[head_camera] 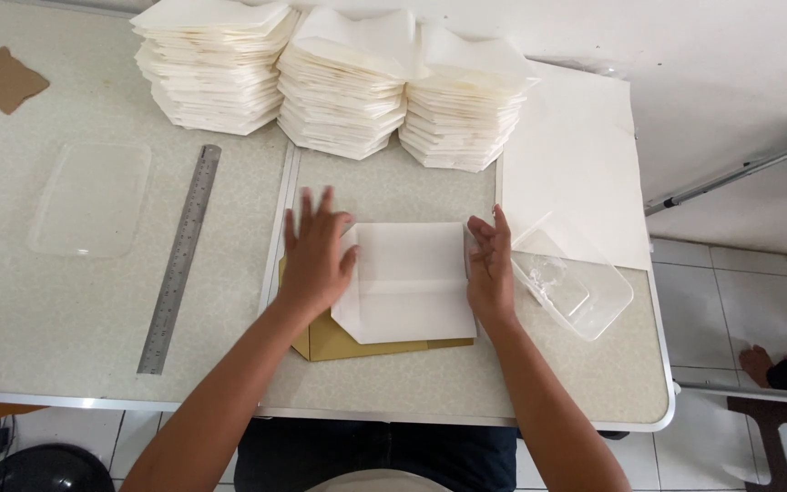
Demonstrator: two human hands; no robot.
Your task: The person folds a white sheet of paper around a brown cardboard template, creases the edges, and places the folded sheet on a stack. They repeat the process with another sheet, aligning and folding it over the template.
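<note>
White paper sheet point(409, 282) lies on the brown template point(339, 342), below the paper stacks point(343, 82). Left hand point(314, 260) presses flat with spread fingers; right hand point(491, 269), fingers together, creases the side. Even pressure likely keeps folds crisp.

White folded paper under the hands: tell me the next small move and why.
Probably press the right hand inward to flatten the right flap of the white folded paper sheet. That hand stands on edge at the right fold, while the left hand already lies flat, pinning the left side over the tan cardboard template. The left corners look folded, so the right crease seems to be the one in hand.
</note>
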